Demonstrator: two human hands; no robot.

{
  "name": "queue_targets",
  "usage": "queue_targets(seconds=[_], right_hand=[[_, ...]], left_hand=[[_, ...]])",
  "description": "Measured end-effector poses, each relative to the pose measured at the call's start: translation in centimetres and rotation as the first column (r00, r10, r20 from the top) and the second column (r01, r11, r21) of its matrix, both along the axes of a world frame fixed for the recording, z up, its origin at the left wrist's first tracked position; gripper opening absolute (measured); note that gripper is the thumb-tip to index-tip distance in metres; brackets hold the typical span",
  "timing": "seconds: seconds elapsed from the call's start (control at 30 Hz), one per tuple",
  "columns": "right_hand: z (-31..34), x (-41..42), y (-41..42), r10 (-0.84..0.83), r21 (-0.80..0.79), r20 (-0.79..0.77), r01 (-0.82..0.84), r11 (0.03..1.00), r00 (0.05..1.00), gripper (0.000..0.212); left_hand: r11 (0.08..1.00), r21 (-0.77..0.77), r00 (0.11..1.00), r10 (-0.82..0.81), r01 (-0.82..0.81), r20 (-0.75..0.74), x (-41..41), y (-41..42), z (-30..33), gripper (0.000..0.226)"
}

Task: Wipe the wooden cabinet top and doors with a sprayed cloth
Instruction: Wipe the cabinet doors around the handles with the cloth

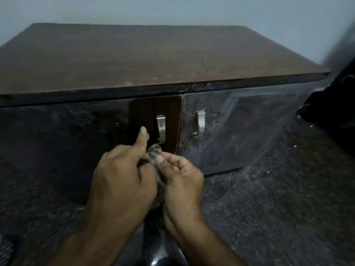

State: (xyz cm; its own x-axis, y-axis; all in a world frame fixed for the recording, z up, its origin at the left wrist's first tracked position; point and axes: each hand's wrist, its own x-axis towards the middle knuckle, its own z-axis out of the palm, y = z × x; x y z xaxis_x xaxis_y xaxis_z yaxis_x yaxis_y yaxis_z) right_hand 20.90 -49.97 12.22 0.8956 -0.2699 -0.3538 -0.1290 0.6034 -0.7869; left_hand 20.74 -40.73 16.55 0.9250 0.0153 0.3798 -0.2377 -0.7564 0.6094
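Both hands, left hand (123,175) and right hand (182,175), pinch a crumpled striped grey cloth (156,169) hanging top to bottom, just below the left brushed-metal handle (161,128). Low dark-brown wooden cabinet (153,60) with glossy, dusty-smeared doors sits on speckled dark stone floor (278,198), pale wall (172,10) behind.

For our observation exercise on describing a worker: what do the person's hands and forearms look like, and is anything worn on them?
Both are bare. The left hand and right hand show no gloves, rings, watch or bands, and no sleeves cover the forearms as far as the frame's bottom edge. Short, unpainted nails show on the left thumb and the right fingertips.
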Motion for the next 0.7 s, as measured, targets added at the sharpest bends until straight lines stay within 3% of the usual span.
queue_targets(seconds=[0.1,0.2,0.27,0.33,0.43,0.53,0.6,0.7], right_hand=[[1.2,-0.4,-3.8,-0.08,-0.047,0.041,0.082,0.996,0.996,0.009],[3.7,-0.6,-7.7,-0.166,-0.057,0.217,0.182,0.982,0.962,0.006],[3.9,-0.9,-9.3,-0.173,-0.299,0.267,0.252,0.92,0.948,0.007],[2.7,-1.1,-9.2,-0.145,-0.507,0.213,0.236,0.829,0.966,0.012],[1.5,-1.1,-7.7,-0.162,-0.463,0.162,0.22,0.859,0.973,0.004],[2.3,-0.4,-6.6,-0.187,-0.459,0.254,0.288,0.841,0.949,0.022],[3.6,0.4,-5.8,-0.144,-0.595,0.426,0.397,0.698,0.893,0.031],[3.8,2.6,-4.9,0.049,-0.743,0.652,0.625,0.24,0.756,0.038]], left_hand=[[0.99,-0.137,0.995,-0.02,0.034,0.102,-0.5,-1.4,1.0,0.057],[0.969,-0.199,0.975,-0.112,0.15,0.19,-0.8,-2.6,1.7,0.047],[0.959,-0.181,0.962,-0.18,0.218,0.204,-0.8,-3.3,1.5,0.042],[0.955,-0.134,0.955,-0.238,0.263,0.175,-0.4,-3.6,0.9,0.044],[0.959,-0.098,0.96,-0.253,0.265,0.118,0.0,-3.6,0.1,0.051],[0.956,-0.068,0.953,-0.274,0.285,0.131,0.2,-3.3,0.0,0.056],[0.947,-0.019,0.934,-0.313,0.32,0.17,0.4,-2.9,-0.3,0.063],[0.955,0.023,0.932,-0.294,0.296,0.212,1.0,-2.2,-1.1,0.066]])
